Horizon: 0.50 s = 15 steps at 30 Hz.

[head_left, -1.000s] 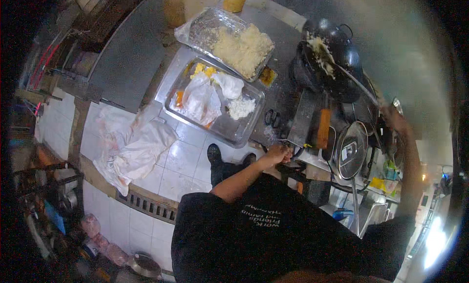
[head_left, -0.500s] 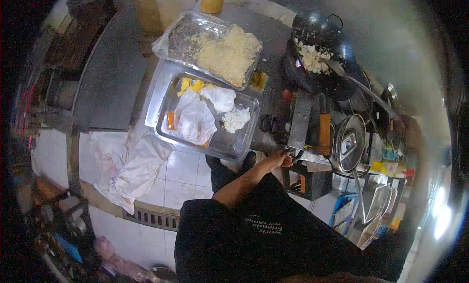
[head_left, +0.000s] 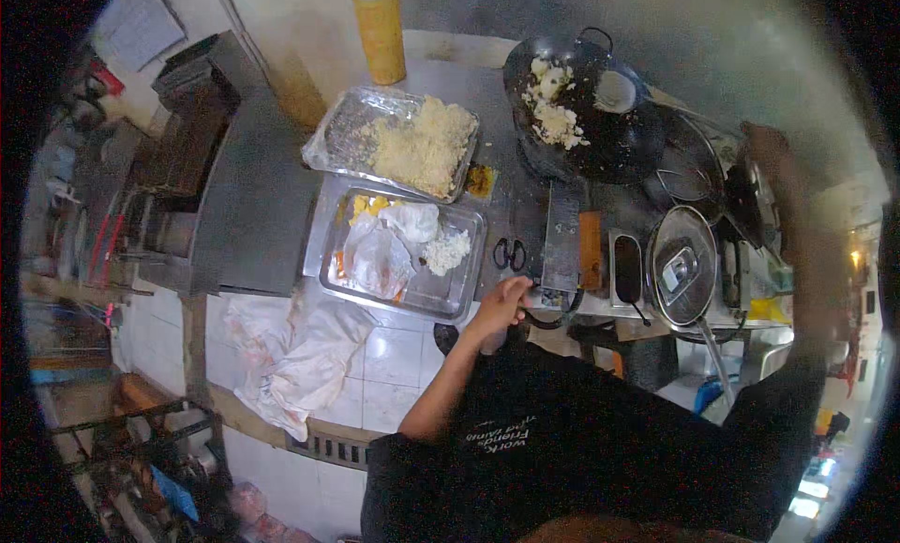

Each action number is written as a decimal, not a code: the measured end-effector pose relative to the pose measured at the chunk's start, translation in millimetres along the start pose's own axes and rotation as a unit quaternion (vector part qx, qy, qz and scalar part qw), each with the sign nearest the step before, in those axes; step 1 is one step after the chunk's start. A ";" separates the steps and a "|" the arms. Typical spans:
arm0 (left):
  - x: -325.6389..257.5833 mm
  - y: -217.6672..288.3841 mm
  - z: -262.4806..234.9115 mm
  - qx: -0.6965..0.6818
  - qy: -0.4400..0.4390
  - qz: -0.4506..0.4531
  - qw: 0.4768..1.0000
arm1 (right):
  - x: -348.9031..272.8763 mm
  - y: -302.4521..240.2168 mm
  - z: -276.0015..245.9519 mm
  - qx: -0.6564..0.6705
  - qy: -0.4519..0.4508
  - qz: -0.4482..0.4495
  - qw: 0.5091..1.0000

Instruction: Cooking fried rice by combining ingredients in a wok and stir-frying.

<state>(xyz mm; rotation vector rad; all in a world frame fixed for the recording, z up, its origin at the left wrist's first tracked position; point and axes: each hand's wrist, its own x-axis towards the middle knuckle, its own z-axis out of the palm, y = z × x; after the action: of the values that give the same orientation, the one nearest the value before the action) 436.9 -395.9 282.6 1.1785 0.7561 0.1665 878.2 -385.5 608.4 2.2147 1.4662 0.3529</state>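
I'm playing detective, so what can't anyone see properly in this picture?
All in the head view:
- Left hand: curled, hiding whether it holds anything.
- Right hand: too dim and blurred to tell its grip.
- Bag: crumpled white plastic hides what's inside.
- Paper, upper left: any writing is too small and blurred.

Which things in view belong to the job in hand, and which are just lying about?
Likely in the job:
- black wok
- pale food pieces in it
- ladle over the wok
- right hand, dim, grip unclear

Seemingly just lying about:
- black-handled scissors
- round long-handled strainer
- crumpled white cloth
- yellow cylindrical container
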 end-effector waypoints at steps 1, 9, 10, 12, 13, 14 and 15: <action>1.5 8.5 7.0 -0.077 0.025 0.019 0.997 | 11.2 -0.9 9.6 0.052 -0.030 0.022 0.998; 45.6 72.9 57.1 -0.376 -0.025 0.035 0.926 | 13.3 -61.1 36.6 0.154 0.117 -0.100 0.976; 47.8 85.5 63.3 -0.365 -0.025 0.035 0.930 | 3.2 -49.6 17.3 0.162 0.122 -0.092 0.975; 42.9 109.8 78.3 -0.459 -0.151 0.010 0.876 | -24.3 -27.4 -28.8 0.070 -0.069 -0.116 0.988; 39.3 121.5 85.3 -0.479 -0.124 -0.025 0.869 | -31.0 -33.8 -41.6 0.084 -0.065 -0.122 0.987; 36.5 99.8 62.2 -0.485 -0.065 -0.009 0.872 | -16.2 -75.6 -52.4 0.099 -0.110 -0.164 0.975; 58.3 94.3 73.8 -0.490 -0.119 -0.009 0.863 | -40.7 -57.3 -66.3 0.088 -0.179 -0.112 0.974</action>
<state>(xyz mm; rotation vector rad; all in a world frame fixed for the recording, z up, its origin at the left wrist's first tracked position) 550.0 -386.2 352.1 0.2029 0.3584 0.3341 786.3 -388.7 638.2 2.0748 1.5671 -0.2479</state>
